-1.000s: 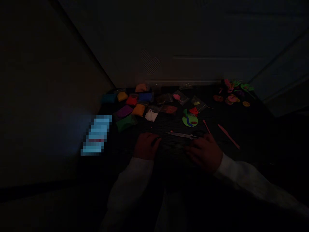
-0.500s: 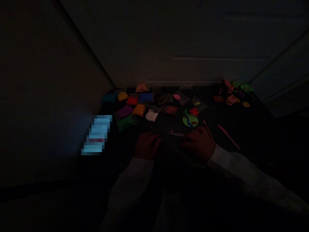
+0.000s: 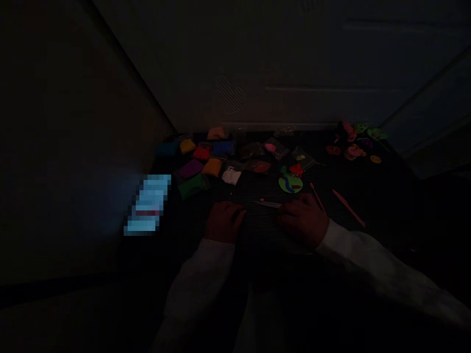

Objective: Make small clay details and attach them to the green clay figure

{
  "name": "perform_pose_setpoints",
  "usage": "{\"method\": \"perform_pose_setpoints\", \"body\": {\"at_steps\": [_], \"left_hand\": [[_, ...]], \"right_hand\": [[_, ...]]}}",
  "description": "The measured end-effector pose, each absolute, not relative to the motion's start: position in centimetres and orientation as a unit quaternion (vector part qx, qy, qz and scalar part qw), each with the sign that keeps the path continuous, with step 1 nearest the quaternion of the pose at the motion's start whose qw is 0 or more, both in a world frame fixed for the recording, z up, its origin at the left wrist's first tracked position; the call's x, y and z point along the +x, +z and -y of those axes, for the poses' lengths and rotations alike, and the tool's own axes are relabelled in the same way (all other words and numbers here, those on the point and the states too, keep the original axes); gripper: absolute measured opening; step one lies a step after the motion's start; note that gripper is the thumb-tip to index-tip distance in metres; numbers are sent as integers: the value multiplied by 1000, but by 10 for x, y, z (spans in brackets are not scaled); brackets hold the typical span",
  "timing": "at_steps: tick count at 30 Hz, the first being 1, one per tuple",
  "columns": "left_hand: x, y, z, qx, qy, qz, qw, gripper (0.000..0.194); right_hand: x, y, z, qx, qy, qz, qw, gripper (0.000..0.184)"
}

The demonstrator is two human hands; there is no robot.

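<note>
In dim light, my left hand (image 3: 224, 222) rests palm down on the dark table, its fingers loosely bent and the thumb a little apart. I see nothing held in it. My right hand (image 3: 303, 220) lies with curled fingers over the handle end of what looks like scissors (image 3: 265, 204); the pointed metal blades stick out to the left, and the handles are hidden. Beside the blades sits a tiny pinkish bit (image 3: 261, 199). Just beyond my right hand is a round green clay piece (image 3: 290, 184) with blue and red shapes on it.
Several bags of coloured clay, including a green one (image 3: 193, 187) and a white one (image 3: 231, 175), lie at the back left. Two pink modelling tools, one knife-shaped (image 3: 348, 207), lie right. Small clay figures (image 3: 353, 151) sit back right. A glowing, pixelated screen (image 3: 149, 206) is left.
Hardly anything differs: both hands stay in place, with at most a slight shift of my right fingers. The picture is a little darker.
</note>
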State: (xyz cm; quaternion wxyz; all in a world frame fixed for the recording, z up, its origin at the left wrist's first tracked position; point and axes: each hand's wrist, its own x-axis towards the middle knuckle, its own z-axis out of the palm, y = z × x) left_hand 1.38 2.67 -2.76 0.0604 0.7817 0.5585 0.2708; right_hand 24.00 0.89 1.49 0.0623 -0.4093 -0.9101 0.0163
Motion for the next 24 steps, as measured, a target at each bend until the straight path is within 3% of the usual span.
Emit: {"method": "perform_pose_setpoints", "body": {"at_steps": [7, 15, 19, 24], "left_hand": [[15, -26, -25, 767, 293, -568, 55, 23], [27, 7, -21, 774, 367, -516, -8, 16], [21, -7, -35, 802, 327, -498, -29, 13], [8, -28, -42, 792, 255, -556, 3, 16]], "right_hand": [[245, 22, -3, -448, 112, 874, 149, 15], [237, 59, 6, -482, 400, 672, 396, 11], [232, 65, 7, -448, 492, 560, 493, 9], [229, 65, 11, -409, 578, 479, 519, 14]]}}
